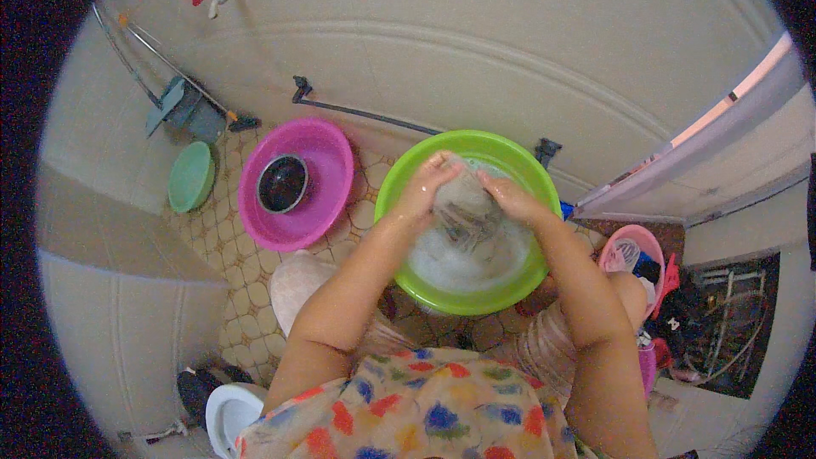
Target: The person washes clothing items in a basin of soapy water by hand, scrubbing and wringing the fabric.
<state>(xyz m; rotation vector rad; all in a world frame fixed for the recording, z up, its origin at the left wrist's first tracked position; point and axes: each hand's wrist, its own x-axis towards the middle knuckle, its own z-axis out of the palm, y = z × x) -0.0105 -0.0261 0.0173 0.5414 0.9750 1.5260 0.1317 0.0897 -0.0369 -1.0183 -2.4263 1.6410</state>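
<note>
A wet, greyish-white cloth (466,211) hangs bunched between my two hands over the bright green basin (393,183). White, sudsy water (459,270) fills the lower part of the basin, and the cloth's folds droop toward it. My left hand (431,184) has its fingers closed on the cloth's upper left part. On the other side my right hand (510,195) grips its upper right edge, thumb toward the middle. What garment or linen the cloth is, I cannot make out.
Left of the green basin, a pink basin (333,200) holds a dark round bowl (282,184). Beyond it are a small mint basin (191,177) and a dustpan (174,108). A grey pipe (365,112) runs along the wall. At right is a pink tub (610,248) with laundry.
</note>
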